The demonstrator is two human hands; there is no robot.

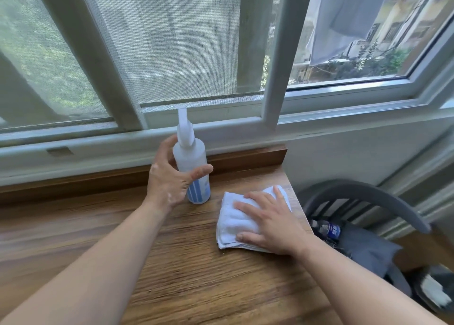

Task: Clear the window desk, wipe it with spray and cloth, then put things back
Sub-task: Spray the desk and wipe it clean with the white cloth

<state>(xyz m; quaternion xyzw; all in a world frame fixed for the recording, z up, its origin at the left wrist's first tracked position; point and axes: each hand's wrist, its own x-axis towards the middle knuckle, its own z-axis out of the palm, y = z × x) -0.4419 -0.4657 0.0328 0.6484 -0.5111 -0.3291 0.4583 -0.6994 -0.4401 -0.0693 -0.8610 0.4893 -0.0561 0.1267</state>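
Observation:
A clear spray bottle (194,167) with a white nozzle and blue label stands upright on the wooden window desk (172,263), close to its back ledge. My left hand (169,177) is round the bottle, with the thumb across its front and the fingers reaching behind its shoulder. To the right, near the desk's right edge, lies a folded white cloth (233,221). My right hand (270,221) presses flat on the cloth with its fingers straight and spread.
The window frame (270,79) and a mesh screen rise just behind the desk. Off the desk's right edge stands a grey chair (368,194) holding a water bottle (328,230) and dark fabric.

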